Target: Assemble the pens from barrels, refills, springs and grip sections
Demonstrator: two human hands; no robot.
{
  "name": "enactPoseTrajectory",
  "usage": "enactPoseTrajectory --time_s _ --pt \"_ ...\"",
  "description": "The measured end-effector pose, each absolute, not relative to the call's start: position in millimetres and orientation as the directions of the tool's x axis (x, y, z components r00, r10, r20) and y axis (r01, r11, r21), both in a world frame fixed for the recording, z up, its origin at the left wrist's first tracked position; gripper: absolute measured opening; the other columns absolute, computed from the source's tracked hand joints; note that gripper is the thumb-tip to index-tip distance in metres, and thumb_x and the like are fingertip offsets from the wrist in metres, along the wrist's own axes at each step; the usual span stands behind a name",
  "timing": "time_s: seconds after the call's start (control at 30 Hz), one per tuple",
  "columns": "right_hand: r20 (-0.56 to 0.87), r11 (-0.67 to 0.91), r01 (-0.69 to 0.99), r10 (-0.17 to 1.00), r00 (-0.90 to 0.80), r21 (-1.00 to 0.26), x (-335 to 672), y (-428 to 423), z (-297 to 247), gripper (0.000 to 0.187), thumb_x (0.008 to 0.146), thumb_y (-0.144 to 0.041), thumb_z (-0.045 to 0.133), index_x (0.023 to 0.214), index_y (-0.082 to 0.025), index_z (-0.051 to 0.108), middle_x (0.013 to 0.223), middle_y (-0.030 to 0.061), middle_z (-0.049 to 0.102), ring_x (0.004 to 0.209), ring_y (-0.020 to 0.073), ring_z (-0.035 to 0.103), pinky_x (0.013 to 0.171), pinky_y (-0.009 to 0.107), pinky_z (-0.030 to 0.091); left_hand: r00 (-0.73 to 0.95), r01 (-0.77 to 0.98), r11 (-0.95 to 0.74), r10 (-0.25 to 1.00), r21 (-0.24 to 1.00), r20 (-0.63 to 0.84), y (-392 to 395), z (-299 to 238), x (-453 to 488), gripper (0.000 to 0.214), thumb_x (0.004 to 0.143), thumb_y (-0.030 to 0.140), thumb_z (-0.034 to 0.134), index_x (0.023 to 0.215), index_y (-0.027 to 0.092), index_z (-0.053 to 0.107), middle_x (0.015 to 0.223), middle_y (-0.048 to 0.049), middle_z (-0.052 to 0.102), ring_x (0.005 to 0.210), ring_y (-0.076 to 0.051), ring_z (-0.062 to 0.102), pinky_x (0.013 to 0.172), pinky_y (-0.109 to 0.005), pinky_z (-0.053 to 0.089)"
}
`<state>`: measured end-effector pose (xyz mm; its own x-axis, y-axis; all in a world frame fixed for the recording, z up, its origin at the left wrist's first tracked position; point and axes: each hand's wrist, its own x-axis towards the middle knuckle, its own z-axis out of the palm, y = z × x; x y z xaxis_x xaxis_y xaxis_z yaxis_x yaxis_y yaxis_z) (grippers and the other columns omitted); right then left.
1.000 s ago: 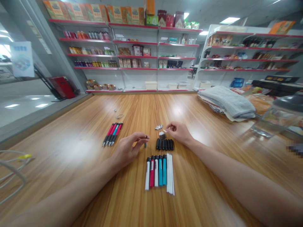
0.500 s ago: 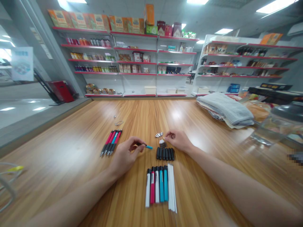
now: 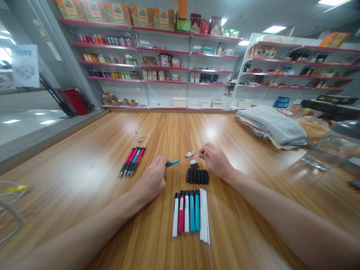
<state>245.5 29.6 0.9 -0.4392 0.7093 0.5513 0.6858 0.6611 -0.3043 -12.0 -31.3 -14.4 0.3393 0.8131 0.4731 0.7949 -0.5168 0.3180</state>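
Over the desk [image 3: 168, 131], pinches a blue barrel [image 3: 172, 163] in the left grip [image 3: 153, 174], aimed lengthwise toward two o'clock, and a blurred pale piece [image 3: 197, 156] in the right grip [image 3: 218, 163], at three.

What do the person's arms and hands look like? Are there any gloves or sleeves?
No gloves or sleeves show. The left hand and right hand are bare, and so are both forearms, which narrow toward the wrists. I see no watch, bracelet or markings.
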Motion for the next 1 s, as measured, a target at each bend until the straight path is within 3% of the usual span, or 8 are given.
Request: enactPoseTrajectory --time_s 0.13,0.27,0.6,0.73,0.8,0.87,0.93,1.0 --pt "0.635 0.818 0.546 0.521 -0.571 -0.18 232.2 4.3 10.3 0.015 0.094 -0.024 0.045 0.092 -0.018 0.058 0.093 0.0069 0.061 0.086 0.0151 0.058 0.073 0.025 0.044 0.367 0.746 -0.57 0.783 0.344 0.502 -41.2 -7.7 -1.5 0.035 0.083 0.002 0.036 0.111 0.017 0.049 0.094 -0.0065 0.056 0.086 -0.017 0.056 0.075 -0.03 0.048" --pt "0.66 0.844 0.521 0.464 -0.592 -0.127 222.7 -8.3 13.2 0.014 0.095 -0.024 0.044 0.093 -0.018 0.056 0.094 0.0069 0.061 0.089 0.0153 0.058 0.074 0.025 0.045 0.397 0.758 -0.572 0.786 0.314 0.473 -48.2 -1.6 7.0 0.031 0.093 0.02 0.036 0.12 0.024 0.05 0.087 -0.003 0.05 0.079 -0.016 0.053 0.071 -0.029 0.046" --pt "0.633 0.839 0.535 0.466 -0.618 -0.094 214.9 -17.9 13.7 0.019 0.096 -0.027 0.041 0.09 -0.018 0.057 0.087 0.0072 0.061 0.084 0.0161 0.057 0.071 0.026 0.043 0.462 0.79 -0.59 0.754 0.17 0.468 -47.2 2.5 12.1 0.03 0.095 0.031 0.038 0.121 0.027 0.052 0.079 -0.0008 0.05 0.069 -0.014 0.049 0.063 -0.026 0.039" --pt "0.541 0.775 0.603 0.595 -0.594 -0.19 213.5 -21.4 31.1 0.025 0.093 -0.037 0.048 0.083 -0.018 0.06 0.081 0.0055 0.063 0.073 0.0146 0.056 0.064 0.026 0.039 0.48 0.745 -0.624 0.748 0.237 0.46 -48.5 1.0 10.6 0.024 0.096 0.028 0.036 0.11 0.024 0.054 0.085 -0.0023 0.059 0.076 -0.015 0.055 0.069 -0.027 0.042" --pt "0.373 0.666 0.691 0.739 -0.56 -0.282 220.2 -19.3 46.7 0.034 0.087 -0.046 0.055 0.068 -0.018 0.06 0.067 0.0037 0.063 0.061 0.0132 0.054 0.057 0.026 0.035 0.436 0.718 -0.615 0.762 0.325 0.478 -50.1 0.2 8.0 0.021 0.096 0.028 0.036 0.107 0.022 0.053 0.089 -0.0027 0.062 0.079 -0.015 0.058 0.069 -0.026 0.043" --pt "0.018 0.507 0.786 0.844 -0.536 -0.353 231.0 -16.1 60.5 0.047 0.079 -0.054 0.06 0.05 -0.016 0.056 0.05 0.0029 0.057 0.047 0.0113 0.049 0.049 0.025 0.031 0.384 0.699 -0.589 0.787 0.406 0.483 -51.7 0.0 5.0 0.02 0.096 0.03 0.035 0.106 0.021 0.051 0.087 -0.0021 0.062 0.076 -0.015 0.059 0.066 -0.025 0.044" --pt "-0.382 0.372 0.845 0.769 -0.513 -0.384 242.0 -14.1 67.2 0.049 0.074 -0.055 0.062 0.046 -0.015 0.057 0.046 0.0031 0.057 0.041 0.011 0.05 0.047 0.025 0.035 0.351 0.682 -0.568 0.807 0.46 0.476 -52.9 0.6 2.5 0.02 0.096 0.031 0.034 0.104 0.02 0.051 0.079 -0.0005 0.061 0.068 -0.013 0.058 0.063 -0.023 0.044" --pt "-0.626 0.284 0.876 0.616 -0.478 -0.389 249.3 -14.1 66.1 0.046 0.074 -0.053 0.061 0.049 -0.015 0.059 0.05 0.0038 0.062 0.041 0.012 0.053 0.046 0.024 0.04 0.331 0.671 -0.556 0.817 0.49 0.473 -53.5 1.9 0.8 0.02 0.096 0.031 0.035 0.102 0.019 0.051 0.074 0.0009 0.059 0.063 -0.012 0.056 0.061 -0.022 0.043"
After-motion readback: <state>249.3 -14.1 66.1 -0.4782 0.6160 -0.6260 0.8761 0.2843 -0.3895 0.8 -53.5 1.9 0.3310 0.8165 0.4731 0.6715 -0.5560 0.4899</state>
